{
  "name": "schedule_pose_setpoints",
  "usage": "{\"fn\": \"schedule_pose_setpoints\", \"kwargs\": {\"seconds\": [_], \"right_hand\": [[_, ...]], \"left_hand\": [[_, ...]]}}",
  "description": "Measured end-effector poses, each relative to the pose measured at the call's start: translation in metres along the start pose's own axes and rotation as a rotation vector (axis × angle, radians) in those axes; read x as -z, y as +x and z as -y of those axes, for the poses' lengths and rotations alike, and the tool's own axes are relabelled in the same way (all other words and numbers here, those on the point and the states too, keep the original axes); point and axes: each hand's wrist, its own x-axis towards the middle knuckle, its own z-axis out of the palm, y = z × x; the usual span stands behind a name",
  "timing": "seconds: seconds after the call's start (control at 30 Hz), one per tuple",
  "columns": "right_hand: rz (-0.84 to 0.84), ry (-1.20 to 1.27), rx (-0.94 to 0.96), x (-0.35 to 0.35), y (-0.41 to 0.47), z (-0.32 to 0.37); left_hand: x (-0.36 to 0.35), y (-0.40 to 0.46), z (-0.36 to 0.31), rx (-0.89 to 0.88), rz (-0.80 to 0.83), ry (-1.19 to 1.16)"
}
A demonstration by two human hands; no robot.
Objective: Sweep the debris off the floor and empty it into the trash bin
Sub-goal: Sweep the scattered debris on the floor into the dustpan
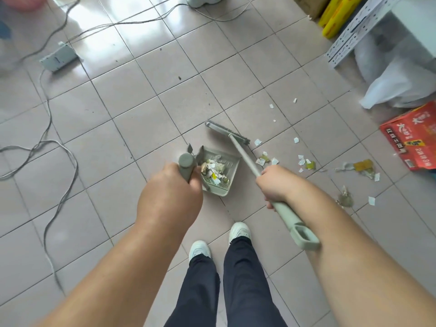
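Your left hand [173, 182] is clamped around the upright handle [186, 166] of the dustpan [220, 172], which sits on the tiled floor [141, 114] just ahead of your shoes [219, 241]. Your right hand [274, 185] is wrapped tight on the broom [247, 161] shaft, partway down, with the looped end of the handle lying against your forearm. The broom head rests on the floor at 12 o'clock from the pan, touching or just off its far corner; the shaft slants back along the pan's right edge.

The pan already holds a heap of paper scraps [213, 169], bunched toward its near, ribbed end. More debris [306, 164] lies loose on the tiles at 3 o'clock from the pan: small white bits near the broom, yellow and grey wrappers farther out, and a few white flecks at 1 o'clock.

A red box [411, 138] stands at 3 o'clock, past the litter, with a white bag [401, 86] beyond it at 2 o'clock under a slotted metal rack [354, 31]. Cables [47, 142] trail over the floor at 9 o'clock, running up to a grey box [59, 56] at 10 o'clock.
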Motion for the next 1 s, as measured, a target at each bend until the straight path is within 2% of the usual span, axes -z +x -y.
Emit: {"fn": "schedule_pose_setpoints", "kwargs": {"seconds": [0.2,0.3,0.57,0.8,1.0], "right_hand": [[0.098,-0.056,-0.014,-0.052,-0.022,-0.010],[0.110,-0.032,-0.021,-0.053,-0.040,-0.020],[0.006,0.103,-0.086,-0.012,-0.043,-0.021],[-0.186,0.297,-0.173,0.020,-0.033,-0.048],[-0.214,0.325,-0.270,0.013,0.009,-0.064]], "left_hand": [[0.002,-0.005,0.017,-0.012,0.030,0.013],[0.004,-0.006,0.016,-0.045,0.053,-0.001],[-0.006,-0.014,-0.007,-0.157,0.104,0.105],[-0.006,-0.012,-0.024,-0.266,0.115,0.200],[-0.009,-0.005,-0.035,-0.339,0.142,0.263]]}}
